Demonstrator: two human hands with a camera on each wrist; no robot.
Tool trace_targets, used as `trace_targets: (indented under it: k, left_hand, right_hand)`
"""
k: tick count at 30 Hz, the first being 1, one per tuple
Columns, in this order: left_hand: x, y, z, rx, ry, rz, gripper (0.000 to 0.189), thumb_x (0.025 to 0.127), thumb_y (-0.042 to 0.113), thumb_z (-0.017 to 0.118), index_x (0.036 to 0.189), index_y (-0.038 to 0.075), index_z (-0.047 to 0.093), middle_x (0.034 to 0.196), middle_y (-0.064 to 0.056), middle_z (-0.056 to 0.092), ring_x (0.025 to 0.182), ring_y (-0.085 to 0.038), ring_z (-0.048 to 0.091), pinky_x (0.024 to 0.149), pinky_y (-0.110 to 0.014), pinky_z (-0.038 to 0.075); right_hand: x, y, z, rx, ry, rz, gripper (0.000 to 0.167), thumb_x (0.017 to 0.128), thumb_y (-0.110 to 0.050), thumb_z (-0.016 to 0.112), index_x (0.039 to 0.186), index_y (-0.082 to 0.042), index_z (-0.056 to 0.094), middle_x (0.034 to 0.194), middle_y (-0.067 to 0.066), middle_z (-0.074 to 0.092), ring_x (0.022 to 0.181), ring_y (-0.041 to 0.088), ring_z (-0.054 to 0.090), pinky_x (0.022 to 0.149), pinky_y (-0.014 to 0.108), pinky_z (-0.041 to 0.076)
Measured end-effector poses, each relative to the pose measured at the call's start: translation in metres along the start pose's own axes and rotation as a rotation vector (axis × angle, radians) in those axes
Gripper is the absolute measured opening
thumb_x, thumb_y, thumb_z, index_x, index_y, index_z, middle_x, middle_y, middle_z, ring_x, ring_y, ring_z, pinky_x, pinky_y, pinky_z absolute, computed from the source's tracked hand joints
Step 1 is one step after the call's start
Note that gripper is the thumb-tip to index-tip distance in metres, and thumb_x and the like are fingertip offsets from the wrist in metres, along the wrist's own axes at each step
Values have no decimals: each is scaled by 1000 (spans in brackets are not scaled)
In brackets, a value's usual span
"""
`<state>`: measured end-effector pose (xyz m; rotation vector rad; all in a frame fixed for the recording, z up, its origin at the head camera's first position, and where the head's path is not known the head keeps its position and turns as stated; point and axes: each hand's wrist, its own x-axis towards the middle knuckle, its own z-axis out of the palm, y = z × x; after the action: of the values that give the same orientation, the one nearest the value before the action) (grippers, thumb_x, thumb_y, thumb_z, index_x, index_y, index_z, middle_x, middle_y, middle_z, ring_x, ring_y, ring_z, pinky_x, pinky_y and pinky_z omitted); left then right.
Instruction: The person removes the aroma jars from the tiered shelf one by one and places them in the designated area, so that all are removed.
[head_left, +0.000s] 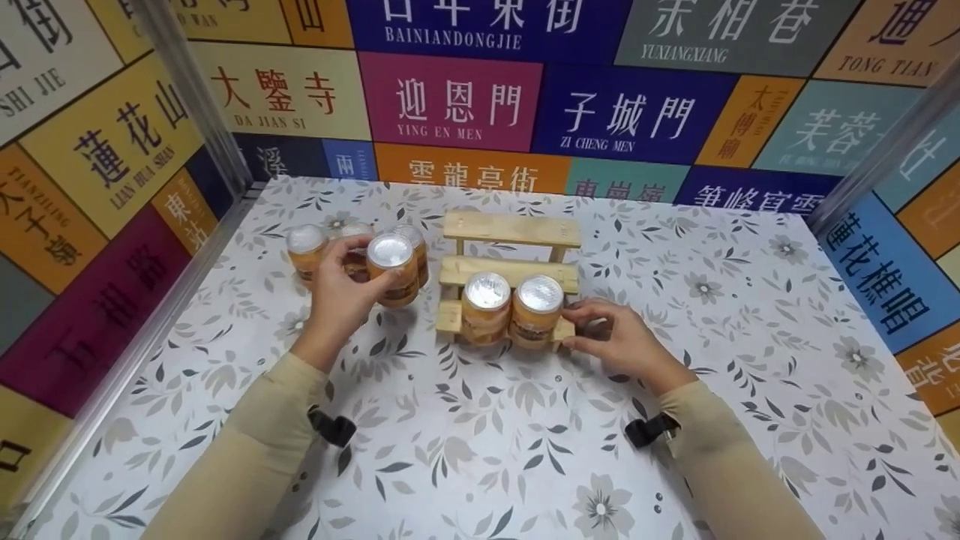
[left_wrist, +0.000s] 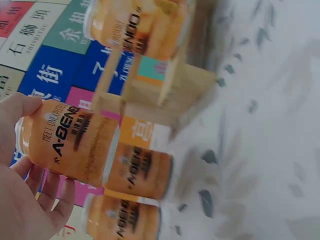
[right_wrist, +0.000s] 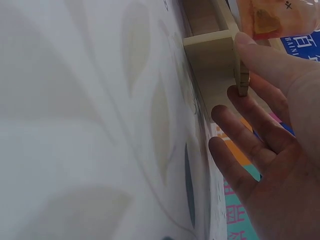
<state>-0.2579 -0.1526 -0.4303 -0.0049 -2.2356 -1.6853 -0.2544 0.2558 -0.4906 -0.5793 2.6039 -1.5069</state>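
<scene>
Steadying a pale wooden three-plank stand [head_left: 512,229] seems the right hand's [head_left: 619,337] share; the left hand [head_left: 341,300] has the loading.

Nearest, toward the body: khaki sleeves [head_left: 240,435], a black wrist device [head_left: 332,427] at the left cuff, its twin [head_left: 651,430] at the right, all over a white leaf-printed tablecloth [head_left: 420,465].

Right hand: thumb and forefinger pinch the end of the lowest plank; the remaining fingers stand off, loosely bent. Just left of it, two silver-topped orange cans, one nearer [head_left: 536,311], one farther [head_left: 485,309], sit upright side by side on that plank.

Left hand: grasping an orange cylindrical can [head_left: 399,268] with black lettering, thumb one side, fingers the other. Left wrist view suggests its base is off the cloth. It is left of the stand, not yet on it.

Beyond and beside the left hand: three more orange cans [head_left: 304,255] on the cloth, partly hidden. Farther, past both hands: a wall of coloured sign panels [head_left: 450,105].

Judgement: mid-loading, lowest plank stocked first. Next move calls for carrying the can rightward, probably above the standing pair to the middle plank, setting it down level before letting go, right hand keeping its pinch.
</scene>
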Motion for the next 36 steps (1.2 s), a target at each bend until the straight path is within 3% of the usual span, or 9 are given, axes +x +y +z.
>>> trace_targets:
  k: [5,10,14,20,26,32,36]
  left_hand:
    - [-4,-15,1,27,-37,-30,55,83,9,85,131,3,59,124,-12,60,110,-26,58,96,-47,54]
    - [-5,-24,5,45,-56,-43,54,81,10,86,128,3,61,126,-12,60,113,-26,59,94,-41,55]
    - [-7,-30,8,67,-77,-88,55,81,11,85,129,5,60,128,-12,59,115,-25,58,93,-37,55]
    - [-8,-36,8,85,-100,-146,57,82,14,86,131,6,58,128,-11,59,116,-25,57,95,-38,55]
    - [-6,-37,9,82,-113,-160,59,82,14,85,133,6,57,129,-11,59,117,-25,56,96,-38,54]
    - [-6,-38,8,69,-132,-160,62,82,18,87,134,6,56,129,-11,60,117,-24,57,94,-35,53]
    - [-4,-35,4,57,-140,-153,62,81,14,86,136,5,56,131,-14,60,119,-27,57,98,-40,53]
  right_hand:
    - [0,4,-1,14,7,1,35,84,-10,86,118,-10,75,127,9,69,109,27,65,97,47,58]
    - [-1,5,1,14,18,14,37,85,-7,84,120,-7,74,129,12,68,111,31,65,99,51,57]
    - [-3,3,1,4,30,40,41,84,-2,83,123,-2,72,131,18,66,111,37,64,100,57,55]
    - [-6,-20,1,10,8,42,40,84,1,81,123,2,70,131,21,65,112,42,63,102,60,53]
    - [-10,-32,1,12,8,48,40,85,-1,81,124,-1,71,129,18,66,111,39,64,101,59,53]
    - [-6,-19,1,13,9,38,40,85,2,81,123,2,71,130,21,66,112,42,63,100,61,53]
    - [-1,-3,2,3,12,24,42,84,1,82,124,2,70,132,20,65,114,44,62,100,61,53]
